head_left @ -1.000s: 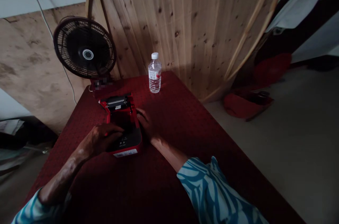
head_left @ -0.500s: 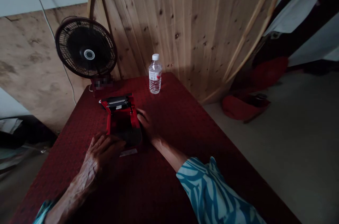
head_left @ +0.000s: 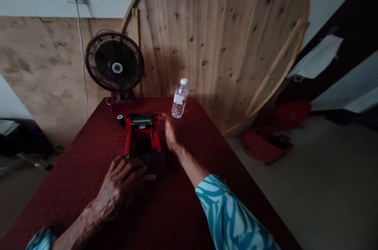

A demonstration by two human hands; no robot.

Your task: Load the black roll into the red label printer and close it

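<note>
A red and black printer [head_left: 144, 143], which looks like a label or receipt printer, sits on the table with its lid raised at the back. My left hand [head_left: 125, 173] grips its near left corner, fingers bent over the black front edge; the thumb is hidden. Just off the printer's right side is my right hand [head_left: 169, 130], open, its fingers stretched toward the back and slightly blurred. Behind the printer's left side stands a small dark roll [head_left: 120, 120] with a white end.
A clear water bottle [head_left: 180, 99] stands tilted in view beyond my right hand. A dark fan [head_left: 115, 63] stands at the back left of the red table [head_left: 79, 163]. A round wooden panel [head_left: 218, 45] leans on the wall. Red items [head_left: 265, 145] lie on the floor at right.
My right hand has come off the printer's right side and opened. My left hand slid from the printer's top to its near left corner. The view tilted up, and the small roll came into sight.
</note>
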